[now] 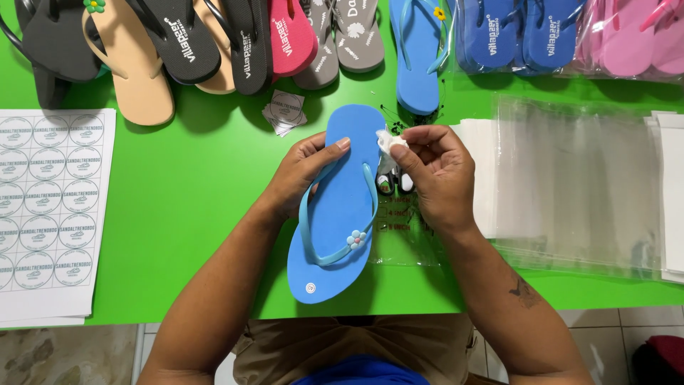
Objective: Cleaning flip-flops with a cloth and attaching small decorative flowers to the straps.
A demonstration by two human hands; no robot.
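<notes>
A blue flip-flop with a light blue strap and a small flower lies on the green table, toe toward me. My left hand grips its left edge, thumb on the sole. My right hand pinches a small white scrap against the flip-flop's upper right edge.
A sheet of round stickers lies at the left. Several flip-flops in black, tan, pink, grey and blue line the far edge. Bagged blue and pink pairs sit far right. Clear plastic bags are stacked at the right.
</notes>
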